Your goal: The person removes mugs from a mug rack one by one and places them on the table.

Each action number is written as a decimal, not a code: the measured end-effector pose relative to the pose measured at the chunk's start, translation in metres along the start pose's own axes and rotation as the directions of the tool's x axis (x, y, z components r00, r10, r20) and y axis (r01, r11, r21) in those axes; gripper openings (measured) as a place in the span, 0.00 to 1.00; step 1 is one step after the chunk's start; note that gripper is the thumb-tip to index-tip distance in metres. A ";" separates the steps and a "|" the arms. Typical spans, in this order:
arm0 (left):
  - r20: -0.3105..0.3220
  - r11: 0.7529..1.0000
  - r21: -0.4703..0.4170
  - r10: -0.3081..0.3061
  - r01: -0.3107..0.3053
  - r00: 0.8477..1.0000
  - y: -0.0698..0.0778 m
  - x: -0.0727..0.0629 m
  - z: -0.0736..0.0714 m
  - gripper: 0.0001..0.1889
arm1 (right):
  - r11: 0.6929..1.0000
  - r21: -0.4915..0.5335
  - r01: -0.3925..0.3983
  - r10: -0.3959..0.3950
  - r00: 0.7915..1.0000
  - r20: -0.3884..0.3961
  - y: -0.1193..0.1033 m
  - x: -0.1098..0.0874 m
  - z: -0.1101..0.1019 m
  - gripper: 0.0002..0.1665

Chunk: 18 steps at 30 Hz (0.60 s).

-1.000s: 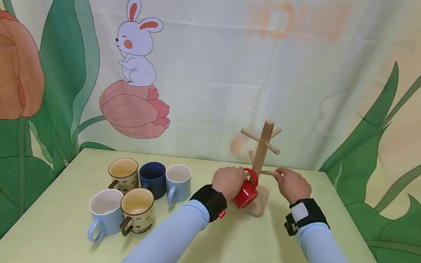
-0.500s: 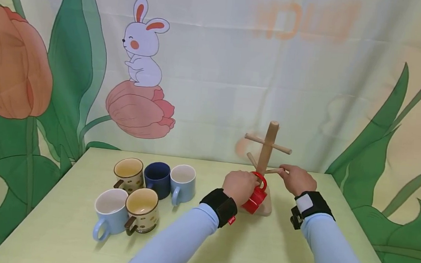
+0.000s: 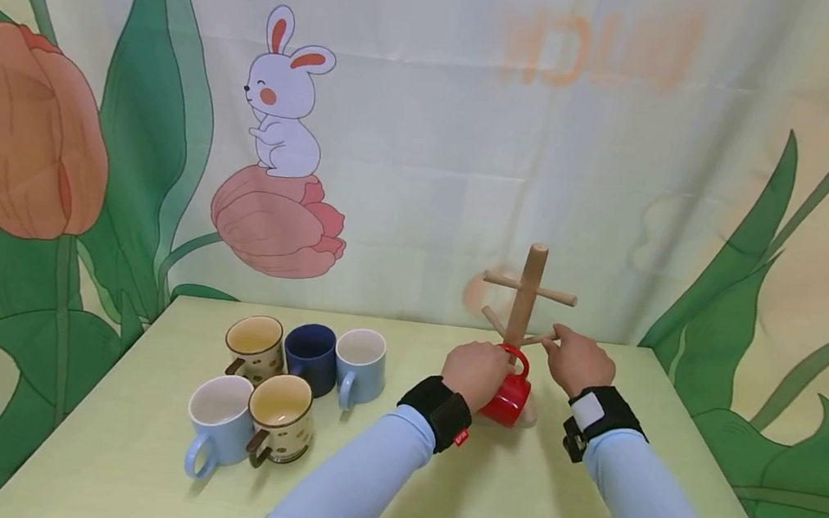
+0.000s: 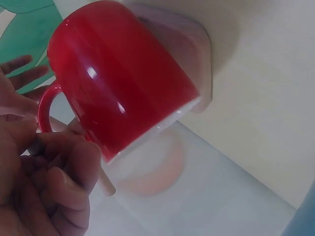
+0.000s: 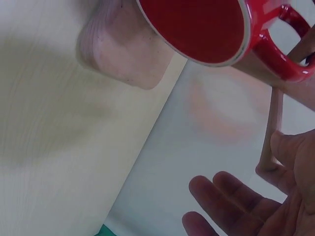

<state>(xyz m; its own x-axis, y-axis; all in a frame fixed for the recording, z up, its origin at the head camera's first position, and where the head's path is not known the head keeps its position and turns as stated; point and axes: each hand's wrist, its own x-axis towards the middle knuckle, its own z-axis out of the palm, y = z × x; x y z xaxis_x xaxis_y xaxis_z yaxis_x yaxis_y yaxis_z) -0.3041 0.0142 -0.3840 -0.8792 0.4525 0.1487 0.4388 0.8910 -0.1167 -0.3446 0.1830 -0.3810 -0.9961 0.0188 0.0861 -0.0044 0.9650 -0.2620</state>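
Note:
In the head view, my left hand [image 3: 477, 375] is at the handle of a red mug [image 3: 507, 400], which hangs tilted by a wooden mug tree [image 3: 523, 310]. The left wrist view shows the curled fingers against the handle [image 4: 45, 107]; their exact hold is partly hidden. The mug's open mouth [image 5: 202, 29] faces the right wrist camera. My right hand [image 3: 579, 361] pinches the end of a lower peg [image 5: 273, 118] between thumb and forefinger, its other fingers extended. Whether a peg passes through the handle is hard to tell.
Left on the table stand two light blue mugs [image 3: 360, 369] [image 3: 221, 419], a navy mug [image 3: 311, 359] and two spotted cream mugs [image 3: 282, 420] [image 3: 255, 349]. A printed curtain [image 3: 408, 168] hangs behind the table. The tree's upper pegs [image 3: 556, 296] stick out sideways.
The tree has turned slightly, its pegs now at different angles. The red mug has swung, its base lower and its side more toward me. Both hands stay near the tree.

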 end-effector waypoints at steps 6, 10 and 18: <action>-0.004 1.000 0.020 0.024 -0.024 1.000 -0.007 -0.001 0.000 0.22 | 1.000 -0.021 -0.001 -0.002 0.992 -0.123 -0.005 -0.016 0.001 0.28; -0.004 0.997 -0.063 -0.052 0.051 0.999 -0.019 -0.003 -0.003 0.18 | 1.000 -0.030 0.010 -0.016 0.978 -0.206 -0.012 -0.026 0.001 0.26; -0.027 0.984 -0.110 -0.141 0.137 0.990 -0.047 -0.006 -0.001 0.21 | 0.998 0.006 0.062 -0.059 0.981 -0.185 -0.034 -0.044 0.002 0.23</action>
<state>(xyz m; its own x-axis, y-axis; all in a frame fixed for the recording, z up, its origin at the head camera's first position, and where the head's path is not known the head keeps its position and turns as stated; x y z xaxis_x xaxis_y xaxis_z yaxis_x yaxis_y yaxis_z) -0.3190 -0.0306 -0.3781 -0.9271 0.3231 0.1900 0.3315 0.9434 0.0132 -0.3012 0.1486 -0.3779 -0.9605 0.0096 0.2782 -0.0661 0.9629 -0.2616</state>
